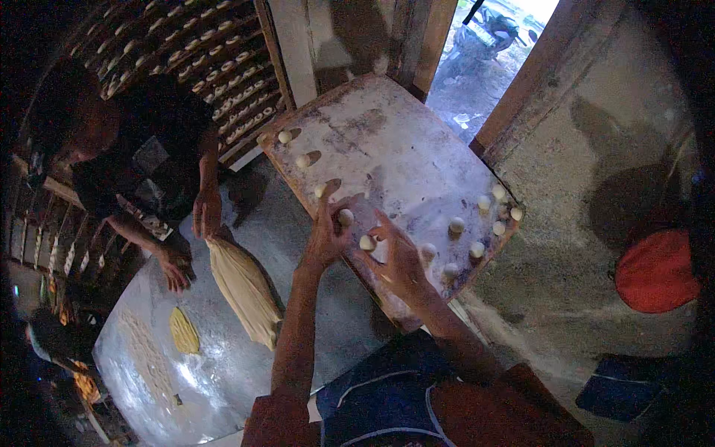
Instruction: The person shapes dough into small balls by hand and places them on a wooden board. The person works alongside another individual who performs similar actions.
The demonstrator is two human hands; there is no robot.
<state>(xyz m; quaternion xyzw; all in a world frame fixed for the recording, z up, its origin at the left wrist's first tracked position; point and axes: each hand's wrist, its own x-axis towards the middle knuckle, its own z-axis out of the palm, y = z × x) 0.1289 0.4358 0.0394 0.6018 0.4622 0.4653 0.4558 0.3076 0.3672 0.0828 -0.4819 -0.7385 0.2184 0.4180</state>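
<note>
Blue apron (357,398) with pale trim at the lower edge, wearer's forearms reaching up past it. Both hands at the near left edge of the wooden worktop (402,138), which is dusted white. Right hand (398,257): thumb and fingers curved round one pale ball (367,243); can't tell if it's pinched or just cupped. Left hand (328,235): fingers up, bent beside a second ball (345,217); can't tell if gripped. More balls (477,249) lie loose in a cluster toward the right corner, well apart from the three spaced along the left edge. Left of the wooden worktop, a metal table (223,361) carries a long beige sheet (242,290), a yellow piece (184,331) and a pale scattered strip (145,350). Co-worker (141,149) leans over it, one hand at the sheet's upper end, the other just above the yellow piece. Red round object (658,270) at right. Behind: rack (231,71) with rows of small pale pieces, and a doorway with a motorbike (488,33) outside.
</note>
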